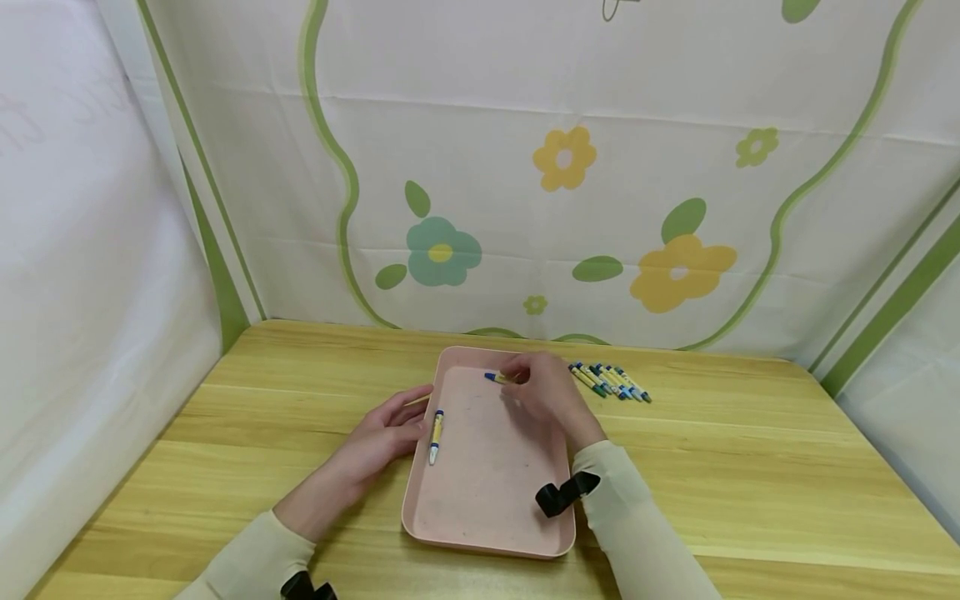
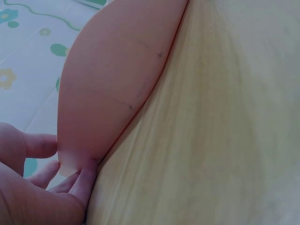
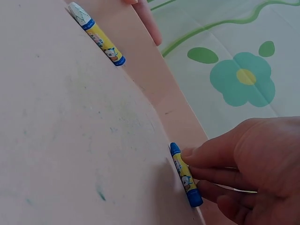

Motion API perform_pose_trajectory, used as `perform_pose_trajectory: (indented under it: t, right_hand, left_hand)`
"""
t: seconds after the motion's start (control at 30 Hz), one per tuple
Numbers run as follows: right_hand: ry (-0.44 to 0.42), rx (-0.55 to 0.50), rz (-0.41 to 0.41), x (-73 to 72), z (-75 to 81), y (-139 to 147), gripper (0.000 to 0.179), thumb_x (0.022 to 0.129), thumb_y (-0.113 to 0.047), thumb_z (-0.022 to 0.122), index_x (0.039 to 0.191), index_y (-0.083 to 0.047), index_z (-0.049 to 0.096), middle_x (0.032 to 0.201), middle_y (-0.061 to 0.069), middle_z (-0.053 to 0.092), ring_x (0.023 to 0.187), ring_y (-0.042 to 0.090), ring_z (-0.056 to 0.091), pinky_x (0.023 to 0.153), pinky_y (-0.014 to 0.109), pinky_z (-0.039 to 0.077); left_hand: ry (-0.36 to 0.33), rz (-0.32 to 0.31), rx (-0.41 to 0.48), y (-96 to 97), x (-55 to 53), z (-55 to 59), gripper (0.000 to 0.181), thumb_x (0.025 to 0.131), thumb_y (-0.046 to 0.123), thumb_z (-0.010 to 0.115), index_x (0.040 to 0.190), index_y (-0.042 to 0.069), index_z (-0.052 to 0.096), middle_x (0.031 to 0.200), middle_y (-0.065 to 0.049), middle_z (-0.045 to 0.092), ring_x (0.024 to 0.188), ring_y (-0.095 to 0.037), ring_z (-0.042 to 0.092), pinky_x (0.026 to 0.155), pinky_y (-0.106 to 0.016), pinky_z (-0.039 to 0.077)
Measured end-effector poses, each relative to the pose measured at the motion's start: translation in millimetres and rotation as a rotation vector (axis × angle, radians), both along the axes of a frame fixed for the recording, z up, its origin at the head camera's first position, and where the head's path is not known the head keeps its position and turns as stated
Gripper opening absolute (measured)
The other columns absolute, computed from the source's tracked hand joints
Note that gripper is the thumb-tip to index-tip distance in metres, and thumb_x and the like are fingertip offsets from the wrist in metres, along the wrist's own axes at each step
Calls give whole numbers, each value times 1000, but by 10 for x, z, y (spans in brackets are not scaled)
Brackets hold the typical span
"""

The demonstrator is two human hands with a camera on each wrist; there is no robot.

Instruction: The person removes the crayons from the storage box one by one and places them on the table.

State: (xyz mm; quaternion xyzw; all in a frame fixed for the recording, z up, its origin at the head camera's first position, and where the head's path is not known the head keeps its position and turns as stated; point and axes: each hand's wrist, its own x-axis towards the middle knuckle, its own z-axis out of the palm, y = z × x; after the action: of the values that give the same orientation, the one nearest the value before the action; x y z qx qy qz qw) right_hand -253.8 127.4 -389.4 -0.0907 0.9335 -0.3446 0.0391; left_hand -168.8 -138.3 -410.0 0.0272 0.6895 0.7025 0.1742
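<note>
A pink rectangular tray (image 1: 495, 492) lies on the wooden table. My left hand (image 1: 382, 437) is at its left side, fingers fairly straight and touching the outer wall (image 2: 117, 70). Over the tray's far part, my right hand (image 1: 543, 387) pinches a blue crayon (image 3: 185, 173) with a yellow wrapper between thumb and fingers. That crayon lies low in the tray, its tip pointing left in the head view. A white crayon (image 1: 436, 437), also in a yellow wrapper with blue bands, lies inside along the left wall.
Right of the tray's far end, several more crayons (image 1: 611, 382) lie side by side on the table (image 1: 750, 467). A white cloth (image 1: 480, 150) with printed flowers hangs behind the table. Small coloured marks dot the tray floor.
</note>
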Motion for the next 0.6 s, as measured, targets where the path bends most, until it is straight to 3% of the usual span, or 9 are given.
perform_pose_trajectory:
  t: [0.3,0.6]
  right_hand:
    - [-1,35,16,10,3,-19,16,89,-12,85,103,-20,83,98,-3,75,87,16,64,79,31,54]
    - [30,96,57,21,-5,-14,14,89,-15,86,103,-18,85,96,-4,76,85,13,64,81,32,55]
  left_hand:
    - [-2,1,-1,4,-5,-2,62,107,11,59,164,12,37,171,-20,36,156,-37,41,116,-40,48]
    - [-8,4,-2,5,-4,-3,61,107,12,59,164,12,37,171,-20,36,156,-37,41,116,-40,48]
